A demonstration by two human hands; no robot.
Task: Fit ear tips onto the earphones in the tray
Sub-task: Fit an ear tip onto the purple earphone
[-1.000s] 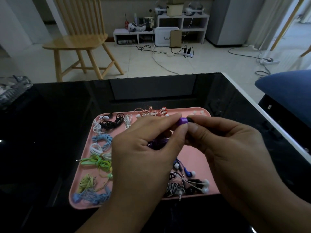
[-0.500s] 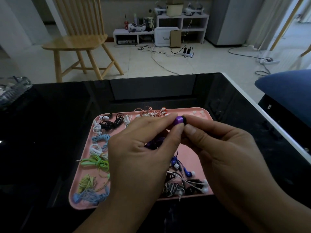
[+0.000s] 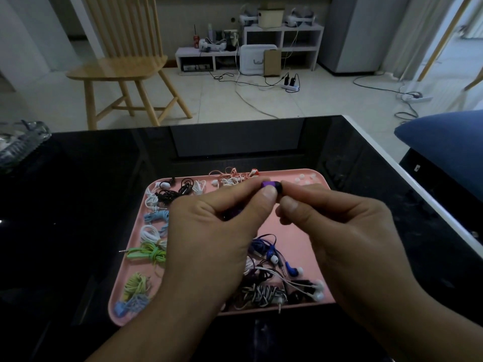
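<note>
Since a second ago both hands have lifted slightly toward the tray's far edge, and the black ear tip now sits against the purple earbud's end rather than hidden behind the right fingertips.

Surface and room, left to right:
- Clear glass dish (image 3: 22,142), far left edge of the table.
- Glossy black table (image 3: 78,205), white-edged on the right side.
- Wooden spindle-back chair (image 3: 125,61) on pale floor tiles beyond the table.
- Low white shelving unit (image 3: 261,45) against the far wall, with a white power strip (image 3: 290,87) and trailing cables on the floor before it.
- Blue cushion (image 3: 449,145), far right.

Tray contents:
- Pink tray (image 3: 308,231) near the table's front edge.
- Coiled earphones down its left side: white, black, light blue, green (image 3: 146,253), yellow-green.
- Loose white ear tips (image 3: 304,178) in the far right corner.
- Blue, white and striped earphones tangled at the near right.

Task item:
- Purple earbud (image 3: 268,184), held above the tray's far half, long axis roughly left to right, open end pointing right.
- Left hand (image 3: 214,236): thumb and forefinger pinch the earbud body from its left.
- Black ear tip (image 3: 278,187), touching the earbud's right end.
- Right hand (image 3: 347,236): thumb and forefinger pinched at the tip from the right.
</note>
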